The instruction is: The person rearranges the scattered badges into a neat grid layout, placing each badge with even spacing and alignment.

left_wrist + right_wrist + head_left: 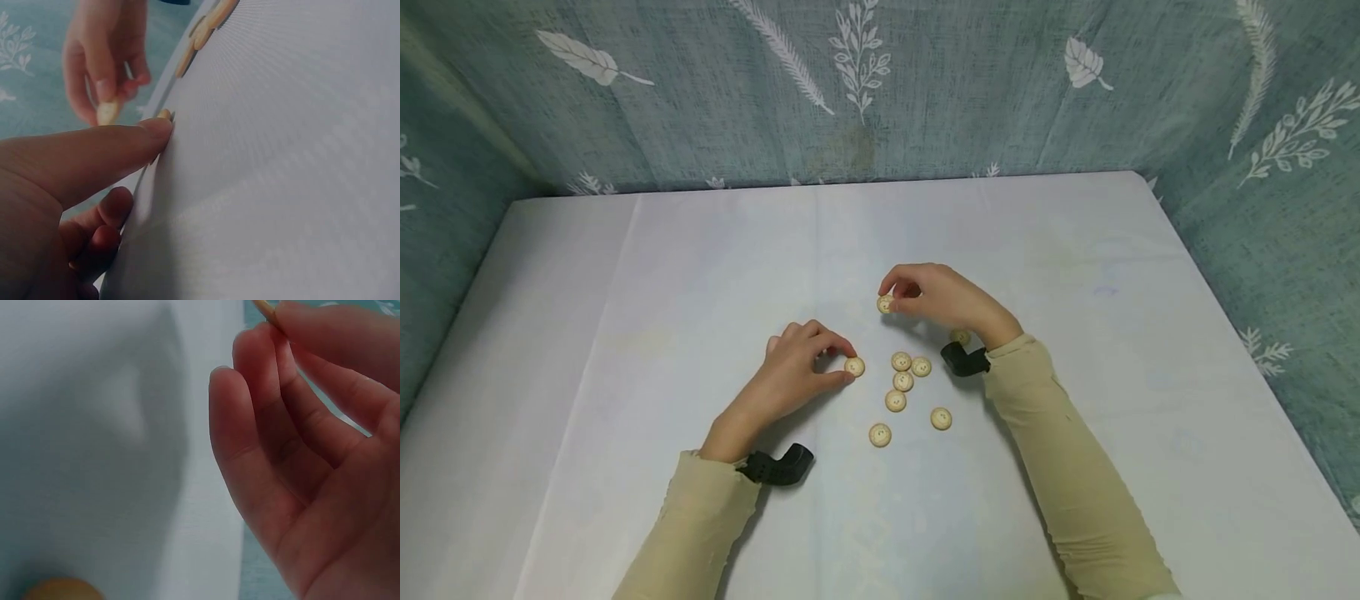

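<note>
patterned cloth (700,108): it hangs behind the table and along its sides, blue-green with white leaves and twigs.
white table (662,333): broad, with light creases; the loose buttons lie near its middle.
right sleeve (1060,467): beige, coming in from the lower right.
left sleeve (700,517): beige also, coming from the lower left.
right hand (943,298): it pinches the right-held button (885,305) between thumb and finger, raised over the table; the other fingers are loosely bent.
left hand (797,360): thumb and forefinger pinch the left-held button (854,367) by its edges — whether this button touches the table, i cannot tell.
black wrist pieces (778,464): one sits at each wrist.
cluster of four buttons (903,381): wooden-looking, round and flat, between the hands; they lie close together, some seem to touch.
two apart buttons (880,435): both lie nearer to the person than the cluster, well apart from each other.
partly hidden button (960,337): it lies by the right wrist, beyond the black piece.
</note>
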